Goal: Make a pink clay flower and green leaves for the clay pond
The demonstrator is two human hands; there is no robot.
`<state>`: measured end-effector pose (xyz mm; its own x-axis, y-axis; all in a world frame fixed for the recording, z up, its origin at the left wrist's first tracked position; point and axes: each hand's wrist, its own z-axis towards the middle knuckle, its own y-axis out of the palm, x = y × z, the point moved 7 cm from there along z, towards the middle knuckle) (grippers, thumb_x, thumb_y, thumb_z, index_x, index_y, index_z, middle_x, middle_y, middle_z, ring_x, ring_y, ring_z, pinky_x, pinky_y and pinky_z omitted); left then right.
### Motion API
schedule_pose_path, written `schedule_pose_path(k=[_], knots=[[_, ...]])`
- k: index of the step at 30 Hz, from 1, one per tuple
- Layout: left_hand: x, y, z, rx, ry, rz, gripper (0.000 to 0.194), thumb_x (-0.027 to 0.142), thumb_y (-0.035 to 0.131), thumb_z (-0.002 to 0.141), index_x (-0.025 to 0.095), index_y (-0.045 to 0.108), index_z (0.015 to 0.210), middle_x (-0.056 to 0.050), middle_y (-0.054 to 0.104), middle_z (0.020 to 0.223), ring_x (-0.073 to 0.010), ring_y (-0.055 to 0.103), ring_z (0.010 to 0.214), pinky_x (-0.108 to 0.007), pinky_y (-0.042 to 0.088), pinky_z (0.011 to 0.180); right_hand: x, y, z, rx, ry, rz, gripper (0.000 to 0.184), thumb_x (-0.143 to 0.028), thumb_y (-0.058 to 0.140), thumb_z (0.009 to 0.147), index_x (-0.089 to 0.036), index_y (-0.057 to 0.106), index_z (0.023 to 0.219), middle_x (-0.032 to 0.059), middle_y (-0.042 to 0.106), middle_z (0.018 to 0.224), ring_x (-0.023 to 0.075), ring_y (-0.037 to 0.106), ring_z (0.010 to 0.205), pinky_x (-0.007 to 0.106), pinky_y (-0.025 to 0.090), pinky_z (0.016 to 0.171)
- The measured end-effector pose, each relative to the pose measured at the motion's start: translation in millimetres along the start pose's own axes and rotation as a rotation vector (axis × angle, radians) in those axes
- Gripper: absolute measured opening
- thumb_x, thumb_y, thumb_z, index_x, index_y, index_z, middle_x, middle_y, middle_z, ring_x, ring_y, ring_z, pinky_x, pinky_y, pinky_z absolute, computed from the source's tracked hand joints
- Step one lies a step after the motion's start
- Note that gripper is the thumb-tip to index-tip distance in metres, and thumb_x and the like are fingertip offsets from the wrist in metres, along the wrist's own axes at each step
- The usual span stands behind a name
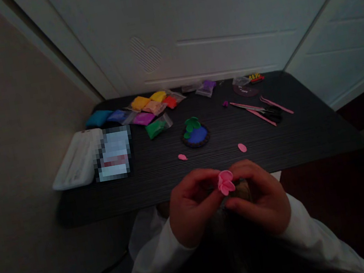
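Observation:
A small pink clay flower (225, 182) with rounded petals is held up in front of the table edge. My left hand (193, 204) pinches it from the left between thumb and fingers. From the right, my right hand (265, 197) curls round, its index fingertip against the petals and its thumb just below them. Past the hands, two loose pink petals, a left one (182, 157) and a right one (242, 148), lie on the dark table (154, 178). Behind them sits a round clay pond (199, 134), blue with a dark brown rim and green leaves (192, 123).
Several bags of coloured clay, including a green one (156, 128), line the back left. A white pack (79, 158) lies beside a blurred-out rectangle (114, 153). Scissors (263, 111) and pink tools (277, 104) lie at right. A white panelled wall (204, 21) stands behind.

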<state>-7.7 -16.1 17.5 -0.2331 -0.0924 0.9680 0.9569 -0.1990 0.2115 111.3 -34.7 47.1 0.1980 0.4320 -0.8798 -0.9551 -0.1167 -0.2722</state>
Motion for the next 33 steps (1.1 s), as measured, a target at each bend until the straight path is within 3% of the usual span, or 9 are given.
schedule_pose_path(k=[7,14,21,26,33], knots=[[2,0.8,-1,-0.01,0.029,0.07,0.024,0.007,0.061,0.063,0.019,0.06,0.084,-0.002,0.062,0.08,-0.0118,0.057,0.073,-0.023,0.047,0.068,8,-1,0,0.061,0.081,0.03,0.019,-0.018,0.058,0.07,-0.021,0.054,0.088,0.0031,0.054,0.082,0.0155,0.051,0.077,0.032,0.041,0.068],[1,-0.5,0,-0.004,-0.009,0.056,0.023,0.009,0.062,0.062,0.018,0.061,0.083,-0.002,0.063,0.081,-0.0134,0.058,0.074,-0.024,0.048,0.068,9,0,0,0.079,0.086,0.046,0.019,-0.021,0.057,0.07,-0.022,0.054,0.089,0.0035,0.055,0.081,0.0158,0.051,0.077,0.032,0.041,0.068],[-14,-1.6,1,0.008,-0.17,-0.124,0.017,0.013,0.06,0.066,0.019,0.063,0.081,-0.001,0.066,0.079,-0.0132,0.06,0.073,-0.024,0.048,0.067,13,-10,-2,0.123,0.113,0.114,0.025,-0.025,0.052,0.072,-0.023,0.052,0.097,0.0032,0.053,0.085,0.0156,0.049,0.077,0.032,0.041,0.068],[-24,-0.8,0,0.03,-0.256,-0.236,0.013,0.016,0.059,0.067,0.018,0.063,0.079,-0.002,0.066,0.077,-0.0127,0.06,0.071,-0.026,0.047,0.068,17,-11,0,0.131,0.143,0.102,0.016,-0.022,0.048,0.076,-0.022,0.056,0.091,0.0034,0.054,0.085,0.0155,0.051,0.081,0.031,0.041,0.071],[-29,5.3,0,-0.037,-0.316,-0.324,0.012,0.016,0.058,0.069,0.018,0.064,0.078,-0.001,0.064,0.075,-0.0109,0.057,0.069,-0.024,0.046,0.067,20,-4,4,0.092,0.16,0.148,0.016,-0.02,0.054,0.073,-0.022,0.056,0.089,0.002,0.054,0.08,0.0139,0.052,0.074,0.03,0.042,0.066]])
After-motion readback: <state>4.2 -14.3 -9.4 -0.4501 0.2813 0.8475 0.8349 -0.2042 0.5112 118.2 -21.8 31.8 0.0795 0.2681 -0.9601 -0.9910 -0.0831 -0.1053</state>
